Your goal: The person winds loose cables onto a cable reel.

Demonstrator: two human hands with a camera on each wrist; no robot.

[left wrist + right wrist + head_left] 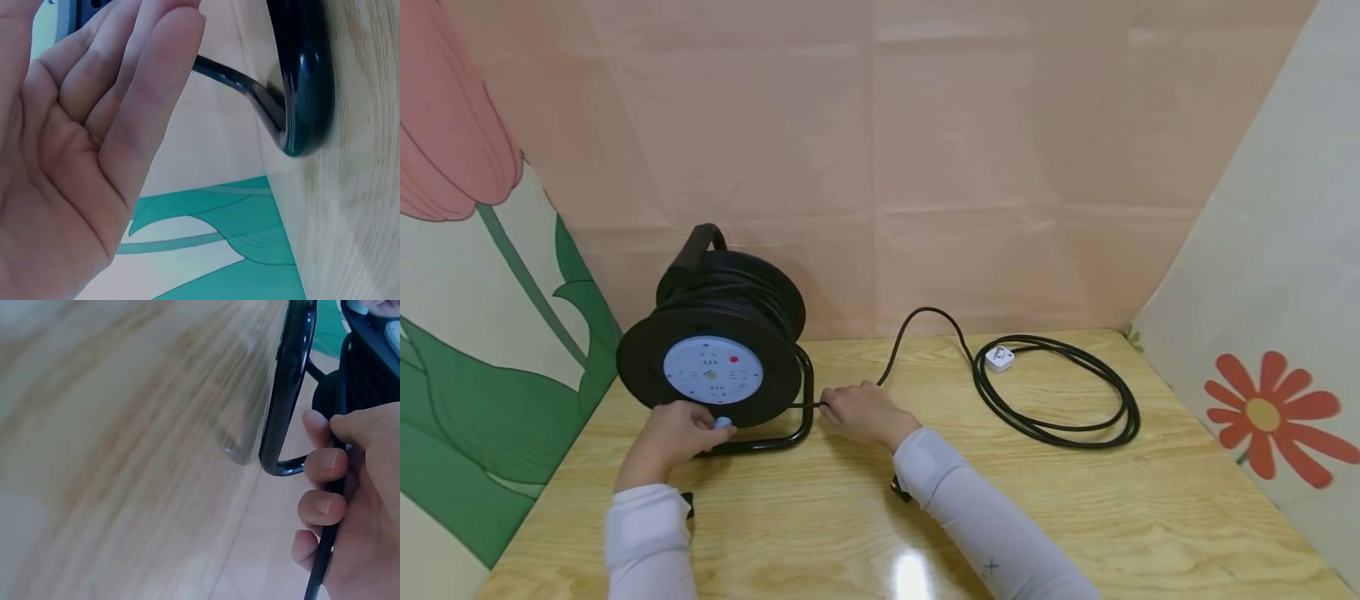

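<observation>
A black cable reel [711,287] stands on its tubular frame [760,445] at the left of the table, wound with black cord. Its front disc bears a pale round socket panel [712,370] with a red button. My left hand [673,437] pinches a light blue knob [722,423] at the bottom of that disc. In the left wrist view the same hand [94,125] has its fingers bent, their tips out of frame. Right of the frame, my right hand [865,414] grips the black cable [322,556], fingers curled round it in the right wrist view.
On the right side of the wooden table [820,533] lies a loose coil of cable [1052,429], with a white plug [999,358] at its left edge. The cable arches up between coil and right hand. A pink-covered wall [1000,167] stands behind.
</observation>
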